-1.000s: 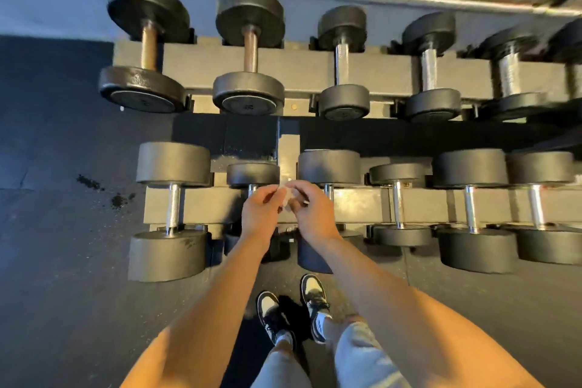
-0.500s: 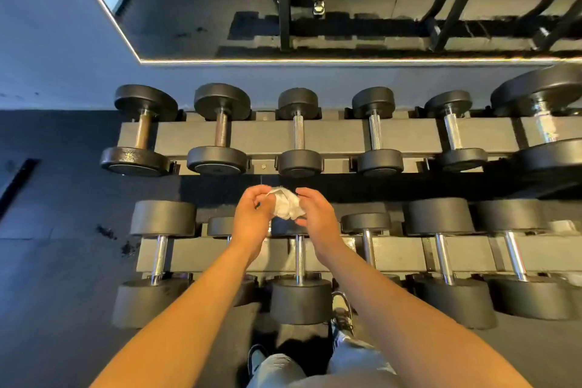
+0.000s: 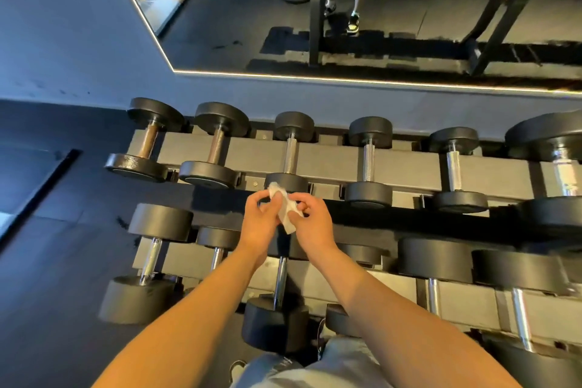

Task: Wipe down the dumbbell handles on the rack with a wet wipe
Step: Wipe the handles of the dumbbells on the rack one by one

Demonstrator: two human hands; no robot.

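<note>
A crumpled white wet wipe [image 3: 285, 209] is held between both hands above the gap between the two tiers of the dumbbell rack [image 3: 330, 164]. My left hand [image 3: 263, 225] pinches its left side and my right hand [image 3: 311, 224] pinches its right side. Neither hand touches a dumbbell. Just beyond the wipe sits an upper-tier dumbbell with a chrome handle [image 3: 290, 156]. Below my wrists a lower-tier dumbbell shows its chrome handle [image 3: 281, 282]. Two upper dumbbells at the left have rusty brown handles [image 3: 148, 142].
Black dumbbells fill both tiers from left to right, with a very large one [image 3: 557, 167] at the upper right. A wall mirror [image 3: 346, 9] behind the rack reflects another rack and a person's legs. Dark rubber floor [image 3: 47, 261] lies to the left.
My view tilted up and the hands rose from the lower-tier handles toward the upper tier. The wipe, first bunched between the fingers, is now pulled out longer between both hands.
</note>
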